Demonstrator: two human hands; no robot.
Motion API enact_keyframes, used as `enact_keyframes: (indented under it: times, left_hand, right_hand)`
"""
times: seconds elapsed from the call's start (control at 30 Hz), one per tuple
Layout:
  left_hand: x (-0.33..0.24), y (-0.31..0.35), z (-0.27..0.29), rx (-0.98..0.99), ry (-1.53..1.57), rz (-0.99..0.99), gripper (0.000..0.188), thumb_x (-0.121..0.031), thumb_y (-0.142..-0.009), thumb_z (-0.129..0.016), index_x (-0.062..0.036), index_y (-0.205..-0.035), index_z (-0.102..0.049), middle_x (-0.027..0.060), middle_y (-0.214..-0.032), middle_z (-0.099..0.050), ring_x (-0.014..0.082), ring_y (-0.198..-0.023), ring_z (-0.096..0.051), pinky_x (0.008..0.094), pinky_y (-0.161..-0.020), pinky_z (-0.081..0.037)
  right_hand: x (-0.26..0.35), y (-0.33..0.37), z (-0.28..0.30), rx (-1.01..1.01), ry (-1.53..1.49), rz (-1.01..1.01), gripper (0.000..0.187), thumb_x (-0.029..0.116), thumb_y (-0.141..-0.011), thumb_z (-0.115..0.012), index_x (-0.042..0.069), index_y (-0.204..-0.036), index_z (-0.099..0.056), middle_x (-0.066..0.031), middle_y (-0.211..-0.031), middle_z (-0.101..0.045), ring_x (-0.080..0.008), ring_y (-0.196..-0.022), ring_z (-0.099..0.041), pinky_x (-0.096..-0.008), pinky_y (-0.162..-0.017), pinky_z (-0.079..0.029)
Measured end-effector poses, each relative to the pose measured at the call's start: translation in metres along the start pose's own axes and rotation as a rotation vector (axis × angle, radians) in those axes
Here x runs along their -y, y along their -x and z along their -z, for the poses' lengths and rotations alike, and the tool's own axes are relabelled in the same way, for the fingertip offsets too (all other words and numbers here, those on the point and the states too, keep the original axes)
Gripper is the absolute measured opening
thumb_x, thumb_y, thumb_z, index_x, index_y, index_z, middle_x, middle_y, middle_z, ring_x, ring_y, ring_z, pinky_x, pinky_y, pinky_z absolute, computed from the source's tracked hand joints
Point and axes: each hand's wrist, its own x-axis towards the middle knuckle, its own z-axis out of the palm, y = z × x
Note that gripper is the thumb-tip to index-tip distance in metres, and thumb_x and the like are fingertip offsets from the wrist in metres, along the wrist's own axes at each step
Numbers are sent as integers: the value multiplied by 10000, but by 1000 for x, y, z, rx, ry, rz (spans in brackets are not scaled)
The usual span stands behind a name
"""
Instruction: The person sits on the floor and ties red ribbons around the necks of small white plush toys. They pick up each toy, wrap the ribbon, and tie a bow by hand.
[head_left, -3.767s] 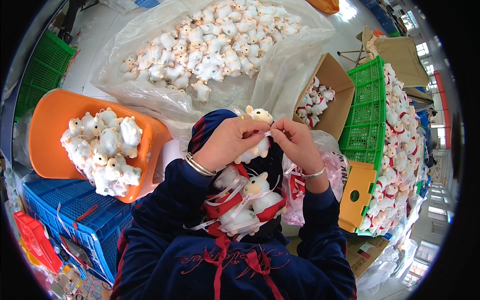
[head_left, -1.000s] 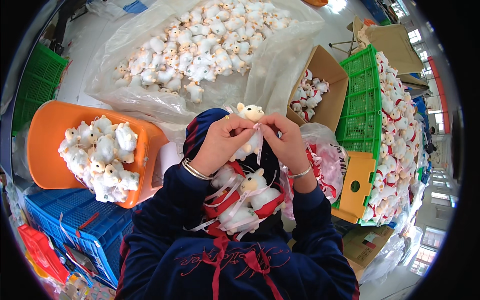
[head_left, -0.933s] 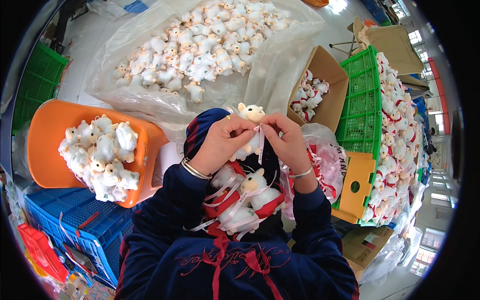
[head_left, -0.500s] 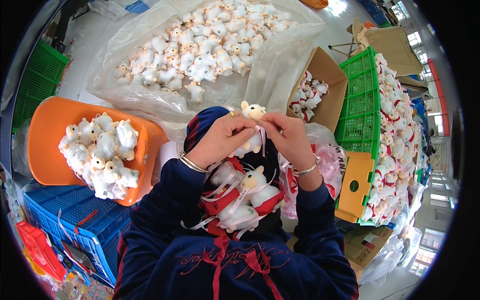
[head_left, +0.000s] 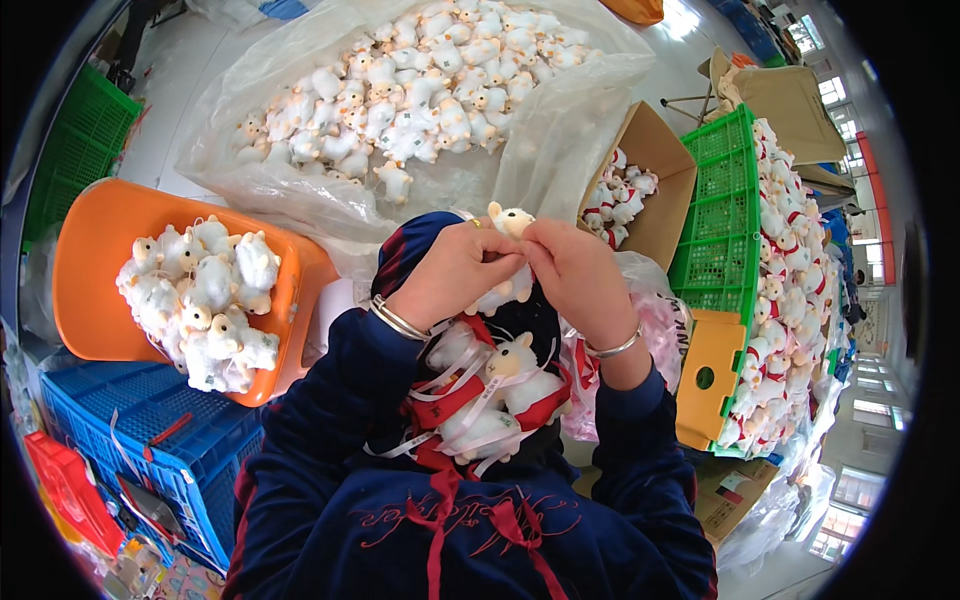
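Note:
My left hand (head_left: 455, 270) and my right hand (head_left: 583, 272) meet above my lap, fingers pinched together at the neck of a small white plush lamb (head_left: 512, 220). The lamb's cream head pokes up beyond my fingertips, and its fluffy body hangs below them. The pale pink ribbon at its neck is mostly hidden by my fingers. Right below, on my lap, lie several more plush lambs (head_left: 535, 392) wearing red cloth bands and pale pink ribbons.
A clear plastic sheet (head_left: 235, 135) with many plush lambs spreads ahead. To the left are an orange bin (head_left: 95, 270) of lambs and a blue crate (head_left: 150, 405). On the right stand a cardboard box (head_left: 660, 180) and a green crate (head_left: 712, 215) beside a heap of red-banded lambs (head_left: 785, 290).
My hands have drawn closer together at the lamb's neck, the right one turning more palm-down. The ribbon end that hung below my right fingers is now hidden.

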Motion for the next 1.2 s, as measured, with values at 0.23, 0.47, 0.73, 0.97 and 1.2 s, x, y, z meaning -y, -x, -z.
enact_keyframes:
  times: [0.23,0.47,0.73,0.97,1.2]
  left_hand:
    - [-4,-6,-2,-121,-183,-28,210,-169,-910,-689,21,-979,-748,161,-676,-677,212,-583,-664,327,-587,-505]
    - [0,-9,9,35,-29,89,218,-167,-935,-722,34,-1014,-752,33,-777,-716,65,-697,-612,247,-642,-498]
    - [10,-15,16,109,53,72,241,-193,-957,-710,37,-1019,-744,25,-809,-720,72,-740,-616,249,-686,-508]
    - [7,-18,25,217,14,53,258,-204,-982,-660,31,-1074,-715,47,-869,-726,83,-781,-614,265,-728,-512]
    - [10,-20,24,226,31,82,246,-202,-997,-634,21,-1064,-714,9,-871,-713,50,-791,-589,243,-731,-503]
  right_hand:
    - [-8,-3,-26,-185,43,111,100,155,-977,-605,58,-956,-617,-155,-865,-637,-407,-793,-634,-501,-700,-498]
    - [-32,-4,-32,-135,-302,134,60,63,-974,-630,17,-1009,-647,-134,-855,-643,-283,-750,-634,-359,-688,-505]
    - [-41,-8,-15,151,-613,-33,76,57,-982,-666,-4,-1025,-677,7,-841,-642,-59,-780,-579,-241,-700,-491]
    - [-45,-15,-4,267,-625,-98,35,21,-950,-680,-1,-975,-692,9,-932,-664,-67,-871,-586,-230,-780,-486]
    - [-43,-14,-6,177,-465,138,81,40,-906,-714,29,-985,-706,-45,-899,-683,-137,-768,-625,-275,-716,-507]
